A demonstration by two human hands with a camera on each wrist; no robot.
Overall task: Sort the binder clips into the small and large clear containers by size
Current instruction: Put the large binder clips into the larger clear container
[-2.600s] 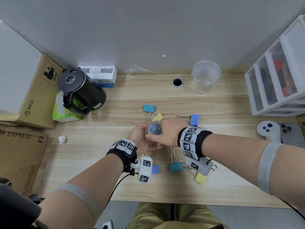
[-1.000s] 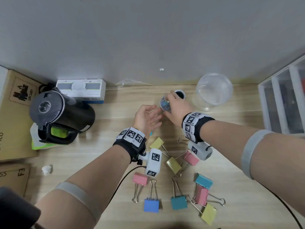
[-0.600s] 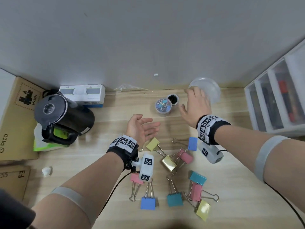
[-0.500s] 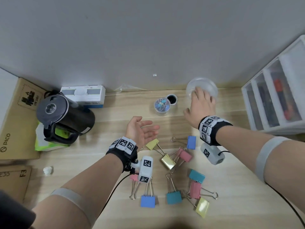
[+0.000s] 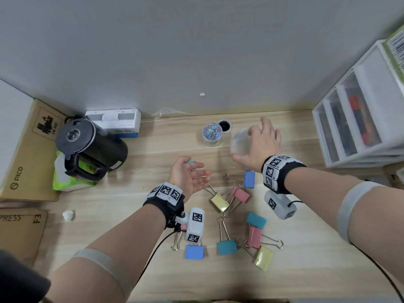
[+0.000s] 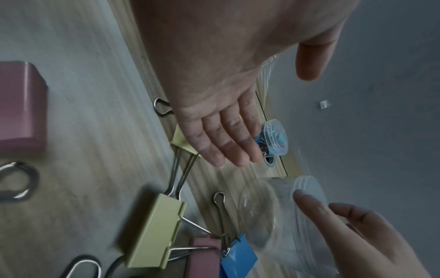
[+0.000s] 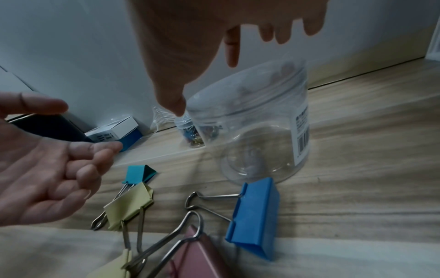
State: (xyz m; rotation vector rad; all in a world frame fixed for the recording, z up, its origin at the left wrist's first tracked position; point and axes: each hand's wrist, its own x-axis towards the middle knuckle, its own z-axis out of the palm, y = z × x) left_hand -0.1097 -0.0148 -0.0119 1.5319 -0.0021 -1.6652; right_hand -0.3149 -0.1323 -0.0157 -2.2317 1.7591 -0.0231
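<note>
— Gripping what, exactly?
— The person's right hand (image 5: 263, 145) is holding the large clear plastic jar (image 7: 259, 120) by its rim, thumb and fingers curled over the open mouth, the jar hanging tilted just above the light wooden desk (image 5: 153, 206).
— And the left hand (image 5: 188, 178)?
— It is hovering palm-up, fingers relaxed and spread, holding nothing.
— Where are the clips lying?
— Large coloured binder clips (image 5: 238, 217) are lying scattered on the desk near both wrists; the small clear lidded container (image 5: 211, 132), holding small clips, is standing near the grey wall (image 5: 196, 51).
</note>
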